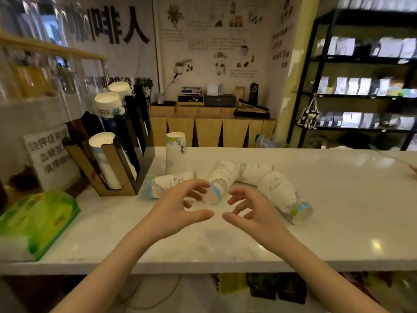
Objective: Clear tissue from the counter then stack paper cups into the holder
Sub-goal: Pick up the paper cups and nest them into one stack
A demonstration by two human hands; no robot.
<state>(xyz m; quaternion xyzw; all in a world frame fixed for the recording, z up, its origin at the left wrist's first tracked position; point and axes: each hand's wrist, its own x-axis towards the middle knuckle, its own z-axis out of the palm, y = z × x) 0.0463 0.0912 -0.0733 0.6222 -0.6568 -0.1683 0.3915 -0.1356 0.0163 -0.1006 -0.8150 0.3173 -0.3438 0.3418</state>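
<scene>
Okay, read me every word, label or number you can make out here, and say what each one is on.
"人": large black character on the wall banner; the characters beside it are mirrored or cut off.
White counter sign: Chinese text, too blurred to read.
Wall posters: print too small.
Paper cups: drawings only, no readable words.
Tissue pack: unreadable.

Dim indoor light, blurred warped edges, counter (338, 199) glare

Coffee or tea shop. Cup holder (117, 154) stocked with paper cups, left of the hands (216, 213). Shelves of bagged goods (361, 86) far right. Scale (191, 90) and illustrated wall posters (214, 39) beyond the table (327, 199).
</scene>
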